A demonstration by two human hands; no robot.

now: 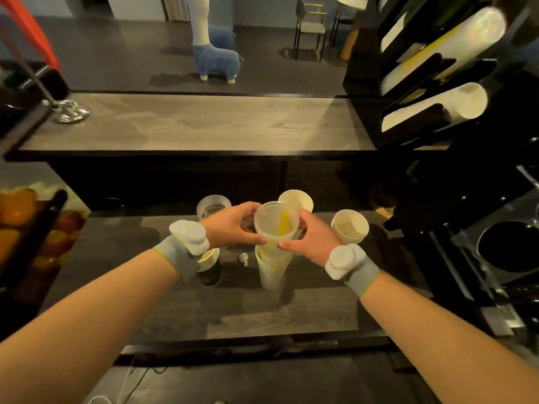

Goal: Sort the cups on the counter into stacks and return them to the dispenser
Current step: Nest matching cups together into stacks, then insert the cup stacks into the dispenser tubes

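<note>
1. Far L: fruit basket (pixel 20 228) w/ oranges, at edge of lower counter (pixel 233 310).
2. Dark cup (pixel 208 268), rim up, partly hidden under L wrist, wearing grey band.
3. Frosted printed cup (pixel 210 206) behind L hand, near back of counter.
4. L hand (pixel 230 227): closed on L side of clear cup (pixel 276 219); thumb at near rim, fingers curled round far side.
5. Clear cup held between both hands, directly above stack of clear cups (pixel 271 269) w/ yellow stripe; seated or just above, can't tell.
6. R hand (pixel 313 242): closed on R side of same cup, thumb tip near L thumb.
7. Two white paper cups upright: one (pixel 296 199) behind clear cup, one (pixel 350 227) just R of R hand.
8. Upper R: dispenser (pixel 414 91) holding slanted white cup stacks.
</note>
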